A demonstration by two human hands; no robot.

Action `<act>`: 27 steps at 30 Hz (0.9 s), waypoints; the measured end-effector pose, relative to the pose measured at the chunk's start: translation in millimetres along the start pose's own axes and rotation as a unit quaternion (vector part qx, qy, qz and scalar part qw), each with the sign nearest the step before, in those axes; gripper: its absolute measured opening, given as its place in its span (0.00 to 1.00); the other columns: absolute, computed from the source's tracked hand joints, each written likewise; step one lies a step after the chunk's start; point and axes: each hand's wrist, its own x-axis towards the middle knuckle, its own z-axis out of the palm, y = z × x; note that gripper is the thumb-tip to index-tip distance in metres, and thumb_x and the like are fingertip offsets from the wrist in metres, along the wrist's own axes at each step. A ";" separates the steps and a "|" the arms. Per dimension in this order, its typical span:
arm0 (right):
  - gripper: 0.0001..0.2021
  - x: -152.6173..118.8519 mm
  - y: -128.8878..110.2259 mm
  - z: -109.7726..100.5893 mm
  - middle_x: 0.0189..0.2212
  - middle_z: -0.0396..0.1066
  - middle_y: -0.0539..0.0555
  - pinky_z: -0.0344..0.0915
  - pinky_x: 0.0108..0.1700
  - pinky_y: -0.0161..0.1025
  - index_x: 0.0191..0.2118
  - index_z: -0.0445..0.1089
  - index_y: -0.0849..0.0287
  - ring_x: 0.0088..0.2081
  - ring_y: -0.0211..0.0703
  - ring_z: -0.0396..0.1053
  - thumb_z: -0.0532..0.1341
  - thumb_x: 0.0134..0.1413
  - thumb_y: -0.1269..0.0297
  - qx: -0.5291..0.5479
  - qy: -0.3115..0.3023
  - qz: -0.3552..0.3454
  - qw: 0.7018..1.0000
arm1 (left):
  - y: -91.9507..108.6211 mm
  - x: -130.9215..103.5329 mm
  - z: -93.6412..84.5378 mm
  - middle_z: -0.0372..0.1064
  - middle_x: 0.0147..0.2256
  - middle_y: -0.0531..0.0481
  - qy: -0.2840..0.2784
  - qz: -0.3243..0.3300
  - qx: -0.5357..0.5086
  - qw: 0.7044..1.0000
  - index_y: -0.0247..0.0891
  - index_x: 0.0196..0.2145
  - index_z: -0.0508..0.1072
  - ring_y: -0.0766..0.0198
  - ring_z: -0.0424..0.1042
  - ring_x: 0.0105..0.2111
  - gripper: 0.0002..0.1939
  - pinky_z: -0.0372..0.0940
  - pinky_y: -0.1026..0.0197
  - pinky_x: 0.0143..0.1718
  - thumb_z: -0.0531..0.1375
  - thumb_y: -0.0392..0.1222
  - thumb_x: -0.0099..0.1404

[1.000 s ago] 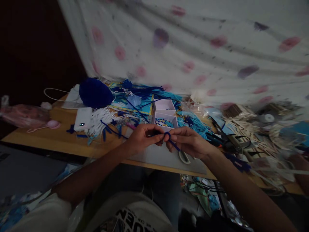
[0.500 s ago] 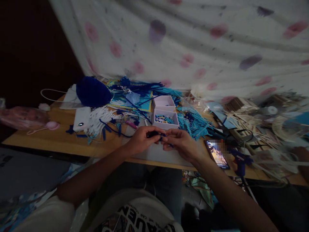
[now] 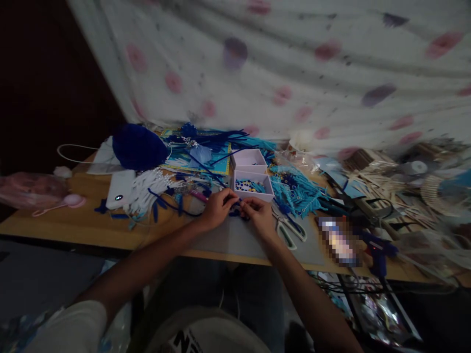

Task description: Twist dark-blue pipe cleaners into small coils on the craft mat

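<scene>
Both hands meet above the grey mat [image 3: 243, 240] at the front of the table. My left hand [image 3: 217, 210] pinches a dark blue pipe cleaner [image 3: 239, 200] between thumb and fingers. At its other side, my right hand [image 3: 259, 214] has its fingertips closed on the same piece; its exact shape is too small and dark to make out. More dark blue bits lie just under the fingers. Right behind the hands stands a white two-part box [image 3: 273, 189] holding beads and light blue pieces. Scissors with white-and-green handles [image 3: 290, 231] lie beside my right wrist.
A blurred phone [image 3: 338, 242] and a blue glue gun [image 3: 379, 251] lie on the right. Light blue pipe-cleaner pieces [image 3: 300, 189] are heaped behind the scissors. To the left are white stems [image 3: 147, 189], a white case [image 3: 120, 189] and a blue fluffy pad [image 3: 139, 147]. A patterned curtain [image 3: 275, 63] hangs behind.
My right hand and forearm have shifted left, and the scissors now show beside them. A strip of the blue piece shows between the fingertips. The view has tilted slightly.
</scene>
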 end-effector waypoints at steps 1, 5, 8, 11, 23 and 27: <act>0.17 0.5 1.7 1.2 0.19 0.71 0.49 0.63 0.24 0.34 0.28 0.74 0.59 0.20 0.36 0.66 0.72 0.41 0.49 0.007 0.008 -0.010 1.000 | -0.9 1.5 -0.5 0.74 0.33 0.49 -0.009 -0.012 -0.034 0.999 0.36 0.38 0.73 0.61 0.74 0.36 0.07 0.67 0.60 0.39 0.63 0.39 0.62; 0.15 0.4 2.9 2.6 0.20 0.70 0.48 0.62 0.26 0.35 0.29 0.74 0.58 0.22 0.37 0.65 0.72 0.44 0.52 0.018 0.021 -0.043 0.999 | 0.9 5.5 -6.9 0.76 0.37 0.47 -0.043 -0.044 -0.101 0.993 0.36 0.47 0.70 0.60 0.76 0.38 0.20 0.69 0.58 0.43 0.67 0.37 0.57; 0.12 -0.1 1.4 0.4 0.20 0.70 0.48 0.61 0.26 0.35 0.29 0.75 0.58 0.23 0.37 0.65 0.71 0.46 0.54 0.012 0.005 -0.048 0.999 | 7.0 6.8 -14.3 0.77 0.41 0.46 -0.073 0.007 -0.030 0.997 0.38 0.45 0.74 0.57 0.76 0.44 0.16 0.67 0.53 0.51 0.66 0.34 0.58; 0.13 -0.1 0.7 -1.1 0.21 0.71 0.48 0.62 0.27 0.36 0.29 0.74 0.57 0.23 0.38 0.65 0.72 0.45 0.54 0.039 0.003 -0.046 0.998 | 11.1 8.2 -17.3 0.76 0.49 0.44 -0.063 0.019 -0.058 0.996 0.40 0.47 0.76 0.56 0.73 0.50 0.20 0.64 0.52 0.56 0.69 0.35 0.55; 0.10 -4.1 1.3 0.1 0.22 0.71 0.48 0.63 0.29 0.35 0.30 0.75 0.55 0.24 0.37 0.67 0.71 0.48 0.56 0.050 0.008 -0.059 0.997 | 6.2 6.9 -12.7 0.77 0.30 0.50 -0.053 -0.134 -0.153 0.978 0.35 0.31 0.80 0.61 0.73 0.31 0.12 0.69 0.58 0.37 0.71 0.46 0.54; 0.13 0.8 5.1 2.0 0.23 0.72 0.49 0.65 0.28 0.35 0.29 0.75 0.56 0.24 0.37 0.67 0.74 0.42 0.55 0.097 -0.002 0.006 0.995 | 6.8 6.6 -18.7 0.78 0.32 0.48 -0.062 -0.020 0.003 0.998 0.36 0.32 0.80 0.59 0.75 0.34 0.06 0.68 0.60 0.37 0.67 0.42 0.59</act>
